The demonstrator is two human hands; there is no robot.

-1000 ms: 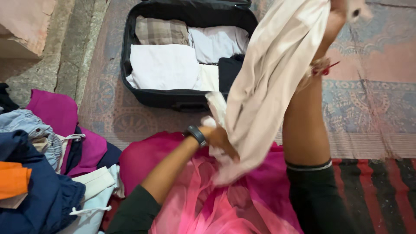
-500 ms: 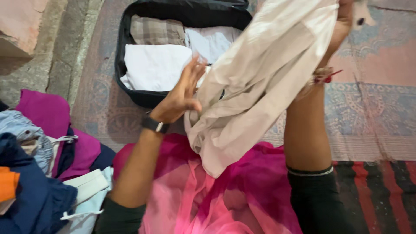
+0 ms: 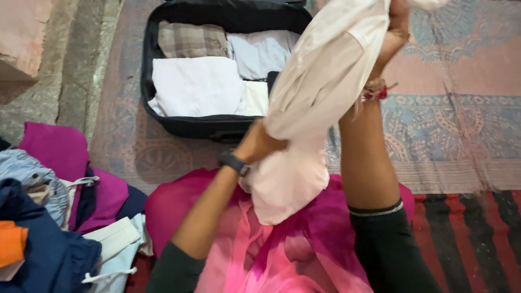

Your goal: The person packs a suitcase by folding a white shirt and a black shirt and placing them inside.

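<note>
A cream garment (image 3: 315,92) hangs in the air in front of me. My right hand (image 3: 395,32) is raised at the top of the view and grips its upper end. My left hand (image 3: 259,144), with a dark watch at the wrist, clutches the cloth lower down, partly hidden by a fold. The garment's loose end drapes over a bright pink cloth (image 3: 282,249) spread below my arms. Behind it lies an open black suitcase (image 3: 184,126) holding folded white, grey and checked clothes.
A heap of clothes lies at the left: magenta (image 3: 54,149), navy (image 3: 38,239), pale denim (image 3: 24,168), orange (image 3: 11,241) and white with drawstrings. A patterned rug (image 3: 461,108) covers the floor, with a striped mat (image 3: 467,233) at lower right and stone paving at far left.
My left hand dropped from an open raised position by the suitcase and closed on the garment's middle. The right hand lifted the cloth slightly higher and left.
</note>
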